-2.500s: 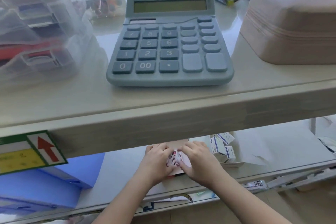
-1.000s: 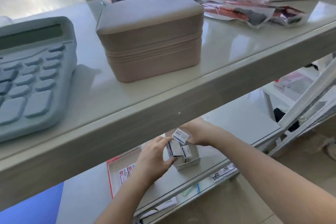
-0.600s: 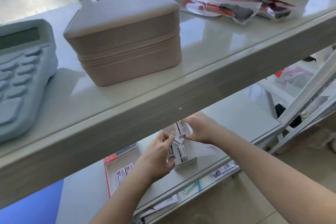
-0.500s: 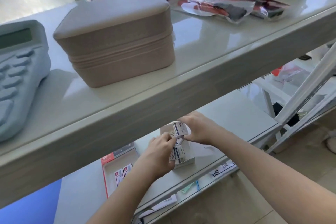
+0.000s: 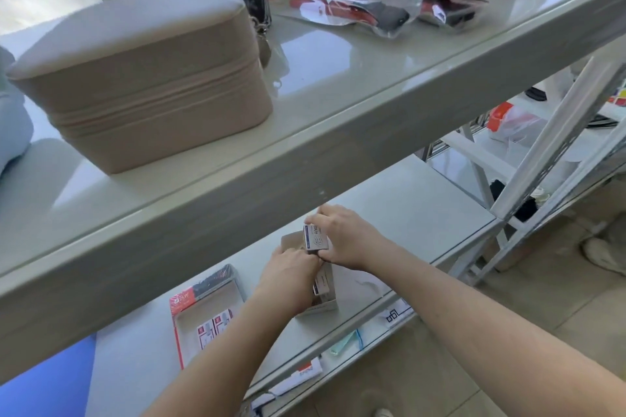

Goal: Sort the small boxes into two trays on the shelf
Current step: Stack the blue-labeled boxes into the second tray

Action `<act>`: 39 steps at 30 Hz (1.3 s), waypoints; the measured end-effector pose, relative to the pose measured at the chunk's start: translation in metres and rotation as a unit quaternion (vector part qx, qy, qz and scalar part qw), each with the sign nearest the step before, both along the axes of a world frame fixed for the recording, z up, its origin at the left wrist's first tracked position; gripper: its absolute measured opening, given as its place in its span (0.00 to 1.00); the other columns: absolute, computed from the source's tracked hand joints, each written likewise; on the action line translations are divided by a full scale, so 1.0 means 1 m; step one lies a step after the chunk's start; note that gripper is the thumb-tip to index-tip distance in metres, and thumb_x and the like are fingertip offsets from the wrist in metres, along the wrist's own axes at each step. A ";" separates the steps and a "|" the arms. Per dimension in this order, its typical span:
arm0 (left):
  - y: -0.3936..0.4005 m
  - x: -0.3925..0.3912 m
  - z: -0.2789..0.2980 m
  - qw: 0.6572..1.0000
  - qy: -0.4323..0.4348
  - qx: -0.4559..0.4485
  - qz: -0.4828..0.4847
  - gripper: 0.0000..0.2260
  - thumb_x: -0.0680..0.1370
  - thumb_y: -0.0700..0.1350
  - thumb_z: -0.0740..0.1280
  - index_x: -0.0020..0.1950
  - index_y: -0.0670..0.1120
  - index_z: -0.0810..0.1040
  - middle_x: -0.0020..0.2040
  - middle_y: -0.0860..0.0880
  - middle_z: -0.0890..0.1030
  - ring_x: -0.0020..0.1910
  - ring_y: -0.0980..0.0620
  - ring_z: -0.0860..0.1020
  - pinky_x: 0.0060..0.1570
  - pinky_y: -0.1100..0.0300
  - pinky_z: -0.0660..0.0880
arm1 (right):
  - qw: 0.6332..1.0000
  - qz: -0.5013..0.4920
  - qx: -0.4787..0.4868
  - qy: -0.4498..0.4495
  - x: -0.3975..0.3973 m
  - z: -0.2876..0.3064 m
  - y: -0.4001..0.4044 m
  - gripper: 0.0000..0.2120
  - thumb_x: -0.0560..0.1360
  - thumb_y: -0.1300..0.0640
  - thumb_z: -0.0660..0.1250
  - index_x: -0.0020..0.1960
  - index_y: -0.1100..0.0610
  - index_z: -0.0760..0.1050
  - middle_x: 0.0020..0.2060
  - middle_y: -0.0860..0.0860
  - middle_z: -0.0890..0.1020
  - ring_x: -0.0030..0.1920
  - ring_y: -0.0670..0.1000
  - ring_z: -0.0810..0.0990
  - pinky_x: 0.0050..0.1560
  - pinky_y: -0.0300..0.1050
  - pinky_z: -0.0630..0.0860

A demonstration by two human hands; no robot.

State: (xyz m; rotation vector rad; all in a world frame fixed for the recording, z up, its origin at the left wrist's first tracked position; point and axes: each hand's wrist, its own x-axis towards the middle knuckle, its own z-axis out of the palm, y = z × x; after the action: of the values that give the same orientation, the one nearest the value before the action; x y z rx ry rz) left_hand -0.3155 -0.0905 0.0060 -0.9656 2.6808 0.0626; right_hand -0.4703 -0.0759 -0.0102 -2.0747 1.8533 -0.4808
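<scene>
Single head-worn view, angled forward and down, close above upper shelf; lower shelf visible beneath. No second view.

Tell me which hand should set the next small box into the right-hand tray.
Right. The right hand already holds a blue-and-white box just above that tray; the left hand is down inside it, seemingly arranging boxes.
</scene>
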 end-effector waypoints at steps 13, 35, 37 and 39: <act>0.006 0.045 -0.001 0.883 0.365 0.261 0.137 0.20 0.68 0.33 0.69 0.55 0.51 0.78 0.53 0.55 0.80 0.51 0.57 0.78 0.52 0.64 0.76 | 0.998 -0.009 -0.012 -0.069 -0.001 0.004 0.001 0.25 0.70 0.51 0.74 0.65 0.55 0.72 0.56 0.54 0.76 0.58 0.56 0.73 0.60 0.51 0.72; -0.013 0.018 -0.011 0.899 0.276 0.304 0.154 0.26 0.66 0.25 0.56 0.48 0.50 0.83 0.50 0.53 0.82 0.51 0.55 0.80 0.47 0.59 0.81 | 0.986 -0.067 -0.064 -0.141 -0.017 0.006 0.018 0.22 0.70 0.50 0.74 0.61 0.51 0.72 0.52 0.50 0.73 0.47 0.49 0.74 0.47 0.44 0.76; -0.006 0.016 -0.015 0.899 0.281 0.296 0.160 0.23 0.68 0.27 0.59 0.50 0.49 0.84 0.50 0.52 0.83 0.50 0.55 0.80 0.47 0.60 0.81 | 0.986 -0.069 -0.062 -0.140 -0.020 0.004 0.019 0.24 0.70 0.50 0.74 0.63 0.50 0.71 0.53 0.50 0.73 0.47 0.49 0.74 0.48 0.45 0.77; 0.000 0.016 -0.018 0.908 0.300 0.245 0.158 0.22 0.70 0.29 0.62 0.54 0.50 0.83 0.51 0.54 0.83 0.50 0.56 0.79 0.49 0.59 0.80 | 0.986 -0.071 -0.061 -0.141 -0.022 0.002 0.020 0.24 0.70 0.49 0.74 0.64 0.51 0.71 0.52 0.50 0.73 0.48 0.49 0.74 0.49 0.45 0.77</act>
State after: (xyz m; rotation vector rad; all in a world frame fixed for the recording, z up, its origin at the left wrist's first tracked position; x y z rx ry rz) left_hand -0.2990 -0.0906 -0.0121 -1.3460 2.7294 1.2186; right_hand -0.4920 -0.0555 -0.0080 -1.8395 1.8478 -0.8962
